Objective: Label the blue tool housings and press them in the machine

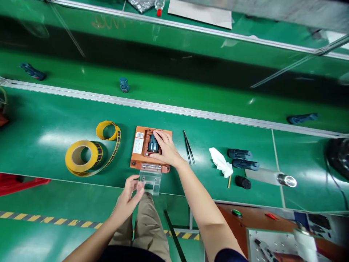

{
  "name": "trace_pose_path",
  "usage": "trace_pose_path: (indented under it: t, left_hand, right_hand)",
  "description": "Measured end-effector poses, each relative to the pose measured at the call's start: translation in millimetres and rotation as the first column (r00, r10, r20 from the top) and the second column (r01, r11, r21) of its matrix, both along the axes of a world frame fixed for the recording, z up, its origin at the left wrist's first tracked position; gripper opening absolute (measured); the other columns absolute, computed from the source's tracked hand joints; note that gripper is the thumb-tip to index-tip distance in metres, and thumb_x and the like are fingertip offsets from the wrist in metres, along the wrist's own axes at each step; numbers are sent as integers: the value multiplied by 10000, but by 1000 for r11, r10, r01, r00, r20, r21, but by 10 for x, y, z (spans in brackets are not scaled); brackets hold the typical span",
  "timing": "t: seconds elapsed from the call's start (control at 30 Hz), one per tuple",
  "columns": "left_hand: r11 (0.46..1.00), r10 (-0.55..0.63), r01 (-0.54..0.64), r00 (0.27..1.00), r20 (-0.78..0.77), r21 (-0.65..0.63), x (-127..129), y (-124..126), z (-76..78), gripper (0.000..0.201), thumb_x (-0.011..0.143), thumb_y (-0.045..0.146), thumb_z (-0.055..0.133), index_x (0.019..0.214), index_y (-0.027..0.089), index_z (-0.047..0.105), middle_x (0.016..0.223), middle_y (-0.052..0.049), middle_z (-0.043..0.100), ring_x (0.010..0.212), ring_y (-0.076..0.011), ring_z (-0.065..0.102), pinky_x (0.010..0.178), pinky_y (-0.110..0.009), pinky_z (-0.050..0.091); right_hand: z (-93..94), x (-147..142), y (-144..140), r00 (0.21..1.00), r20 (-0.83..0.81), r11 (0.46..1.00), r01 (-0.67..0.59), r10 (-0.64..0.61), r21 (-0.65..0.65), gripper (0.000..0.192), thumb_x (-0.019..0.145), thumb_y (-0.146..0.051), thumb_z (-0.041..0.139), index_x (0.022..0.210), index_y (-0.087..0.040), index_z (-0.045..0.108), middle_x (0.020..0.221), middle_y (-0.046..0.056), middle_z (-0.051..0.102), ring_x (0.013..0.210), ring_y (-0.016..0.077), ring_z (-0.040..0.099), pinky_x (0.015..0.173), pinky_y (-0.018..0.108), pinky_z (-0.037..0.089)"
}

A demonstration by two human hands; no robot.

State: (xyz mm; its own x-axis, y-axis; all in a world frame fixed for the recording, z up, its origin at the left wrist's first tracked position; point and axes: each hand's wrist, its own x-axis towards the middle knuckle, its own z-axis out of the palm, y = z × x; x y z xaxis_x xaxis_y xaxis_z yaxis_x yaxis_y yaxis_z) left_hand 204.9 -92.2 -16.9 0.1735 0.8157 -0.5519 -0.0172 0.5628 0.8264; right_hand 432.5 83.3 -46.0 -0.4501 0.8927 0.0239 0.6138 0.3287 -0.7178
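In the middle of the bench lies an orange fixture (137,156) with a white label and a QR code on its left side. A small dark blue plastic housing (153,143) sits in its recess. My right hand (165,149) reaches in from the right, with thumb and fingers closed around the housing's right side; the fingertips are partly hidden. From the fixture's front edge a clear hinged cover (155,182) hangs swung down. My left hand (129,194) pinches the cover's left edge between thumb and fingers.
To the left stands a yellow label roll (71,156) with its strip curling loose. Black tweezers (188,147) lie right of the fixture. Beyond are a white cloth (221,163), dark housings (245,164), a black cylinder (243,182) and a metal rail (152,105) along the back.
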Motion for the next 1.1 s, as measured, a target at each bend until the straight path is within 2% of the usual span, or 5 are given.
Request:
trace_pose_path:
  t: [0.3,0.57,0.77,0.97,1.1]
  left_hand:
    - [975,152,-69,899,410,-210,113,936,581,634,888,660,515,1310,192,584,1106,-158,718,978,-286,692,746,-385,587]
    - [997,-71,75,990,-119,23,3,1544,403,440,843,428,686,1206,182,648,893,-88,720,778,-208,681,748,-358,553]
    - [827,148,435,443,-884,357,-581,2032,241,345,811,392,713,1127,252,717,996,-122,694,1024,-321,622,977,-466,440]
    - [861,117,345,580,-806,374,-699,2264,104,217,805,185,666,998,246,744,682,-16,678,668,-205,639,793,-327,498]
    - [889,177,96,830,-529,448,-752,2046,204,340,804,262,694,1143,234,700,765,-5,737,716,-173,689,713,-270,532]
  right_hand:
    - [-350,518,-495,712,-35,676,681,-702,282,444,975,-416,453,1352,-200,550,1293,162,595,1258,317,490,1091,578,321]
    - [-730,756,-836,424,176,459,825,-889,330,496,895,-514,485,1143,-123,663,1050,196,619,1006,359,517,835,497,385]
    - [-714,773,-931,417,120,434,861,-901,265,345,893,-421,445,962,-147,644,869,144,608,893,323,521,813,478,390]
    - [-447,613,-914,208,-357,289,938,-911,-189,374,810,-469,667,1054,-186,649,895,48,601,783,202,556,825,435,471]
    - [-29,347,-703,15,-628,511,596,-778,-620,353,768,-452,758,1049,-254,677,873,-3,585,756,142,571,861,397,516]
